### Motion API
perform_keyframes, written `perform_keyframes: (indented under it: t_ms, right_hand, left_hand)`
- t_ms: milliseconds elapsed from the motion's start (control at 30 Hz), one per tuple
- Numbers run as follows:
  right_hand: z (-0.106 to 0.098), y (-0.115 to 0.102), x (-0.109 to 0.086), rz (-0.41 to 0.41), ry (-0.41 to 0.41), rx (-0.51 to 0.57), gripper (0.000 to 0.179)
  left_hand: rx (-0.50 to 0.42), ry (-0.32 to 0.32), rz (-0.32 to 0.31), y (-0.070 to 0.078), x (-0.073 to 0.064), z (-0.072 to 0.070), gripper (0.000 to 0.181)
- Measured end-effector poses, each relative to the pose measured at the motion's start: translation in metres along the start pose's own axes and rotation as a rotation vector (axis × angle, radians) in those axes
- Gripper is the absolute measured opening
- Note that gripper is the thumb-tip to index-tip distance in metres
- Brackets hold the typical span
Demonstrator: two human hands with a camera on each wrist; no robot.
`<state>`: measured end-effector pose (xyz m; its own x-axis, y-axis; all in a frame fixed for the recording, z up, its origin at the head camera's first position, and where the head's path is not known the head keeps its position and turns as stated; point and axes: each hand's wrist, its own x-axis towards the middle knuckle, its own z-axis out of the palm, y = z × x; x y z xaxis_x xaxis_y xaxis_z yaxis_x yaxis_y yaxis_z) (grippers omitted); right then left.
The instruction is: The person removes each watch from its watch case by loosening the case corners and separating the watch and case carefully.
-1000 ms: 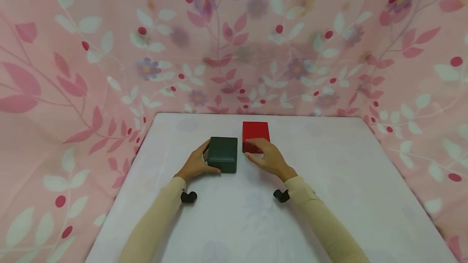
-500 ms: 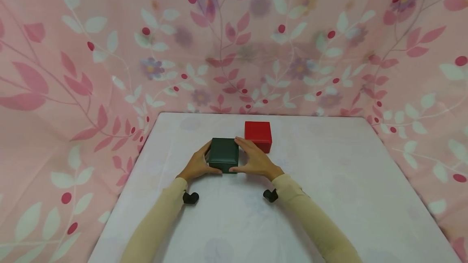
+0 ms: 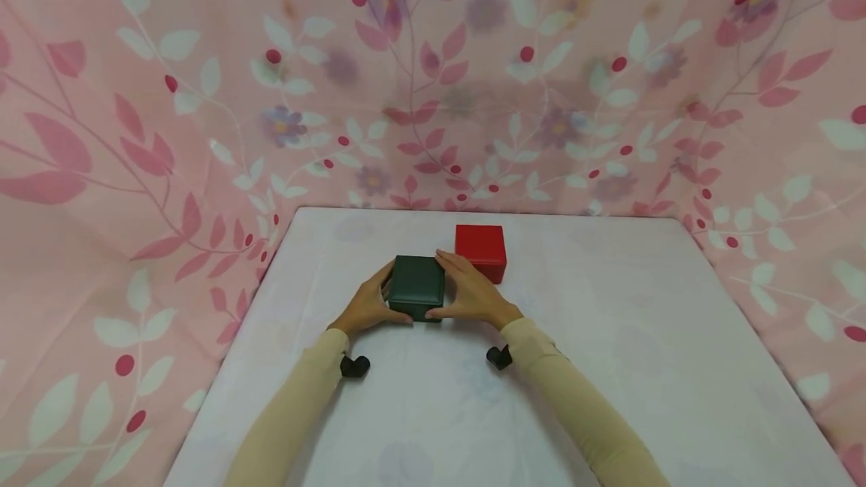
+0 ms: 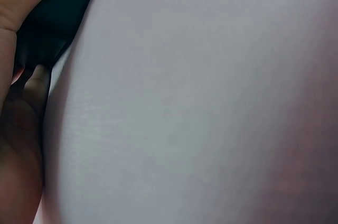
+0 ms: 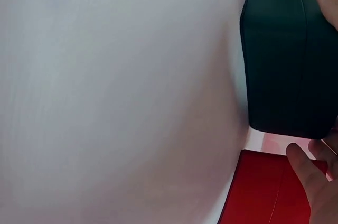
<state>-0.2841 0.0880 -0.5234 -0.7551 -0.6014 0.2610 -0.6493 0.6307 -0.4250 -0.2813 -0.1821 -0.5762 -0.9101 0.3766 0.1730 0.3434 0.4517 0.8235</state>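
Note:
A dark green box (image 3: 417, 280) with a lid seam sits on the white-covered table between both hands. My left hand (image 3: 364, 308) grips its left side, thumb along the front and fingers behind the far left edge. From the other side my right hand (image 3: 476, 297) holds the box, its thumb at the front right corner and its fingers by the back right corner. In the right wrist view, the green box (image 5: 277, 65) shows its front face, with right-hand fingers (image 5: 301, 160) past its edge. A red box (image 3: 482, 243) stands just behind the right hand, which partly covers it.
The table (image 3: 595, 307) is covered by a pale cloth. Its back edge meets a pink floral curtain (image 3: 433, 81), which also hangs along the left and right sides. A small black device (image 3: 355, 367) is worn on each wrist.
My right hand has moved left from in front of the red box onto the right side of the green box. The left hand keeps its grip, and the boxes stay in place.

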Motion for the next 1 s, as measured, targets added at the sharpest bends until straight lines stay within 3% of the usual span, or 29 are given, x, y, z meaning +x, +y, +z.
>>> perform_keyframes:
  t_ms: [233,567,833,1000]
  right_hand:
    - [-0.001,0.002,-0.001,0.014,0.028,-0.030,0.115]
    - [0.001,-0.005,0.005,0.071,-0.010,0.069,0.113]
    - [-0.001,-0.004,0.010,0.094,-0.045,0.065,0.112]
    - [-0.004,-0.003,0.013,0.114,-0.067,0.096,0.112]
  left_hand:
    - [-0.001,0.007,0.037,-0.002,0.002,0.001,0.129]
    - [0.006,0.006,-0.006,-0.004,0.001,0.001,0.130]
    - [-0.006,-0.003,-0.007,-0.004,0.001,-0.001,0.132]
    - [-0.032,-0.004,0.026,-0.007,0.001,0.001,0.132]
